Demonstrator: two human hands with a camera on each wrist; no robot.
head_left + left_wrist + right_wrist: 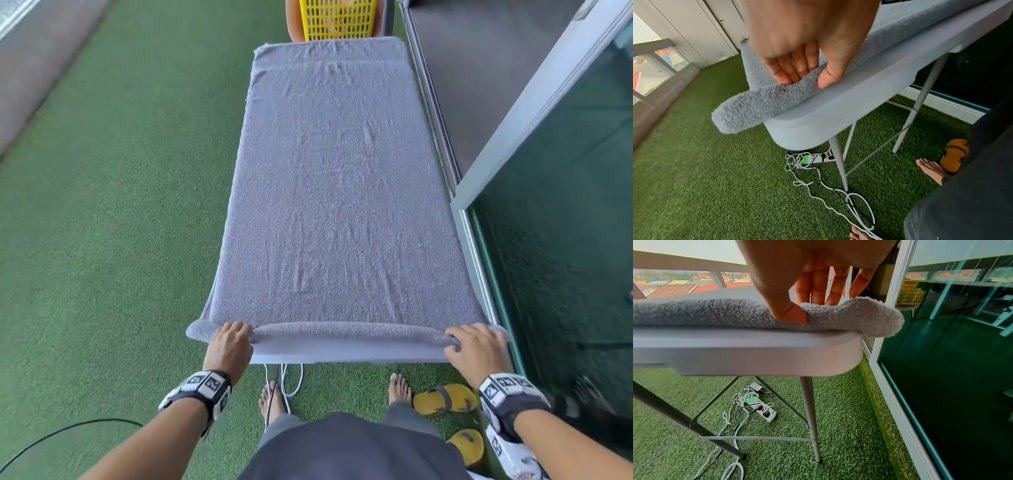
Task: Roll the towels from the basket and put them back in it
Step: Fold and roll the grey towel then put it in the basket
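Observation:
A grey towel [335, 192] lies spread flat along a narrow grey table [342, 354], its near edge turned over into a thin roll [346, 331]. My left hand [231, 342] grips the roll's left end [764, 104], thumb in front and fingers behind. At the right end of the roll [863, 318], my right hand [474, 344] pinches it the same way. The yellow basket [337, 19] stands past the towel's far end, only partly in view.
Green artificial turf [113, 222] covers the floor. A glass sliding door [561, 240] runs close along the table's right side. Under the table lie a power strip [764, 410] and tangled cables [818, 178]. Yellow sandals [445, 399] sit by my bare feet.

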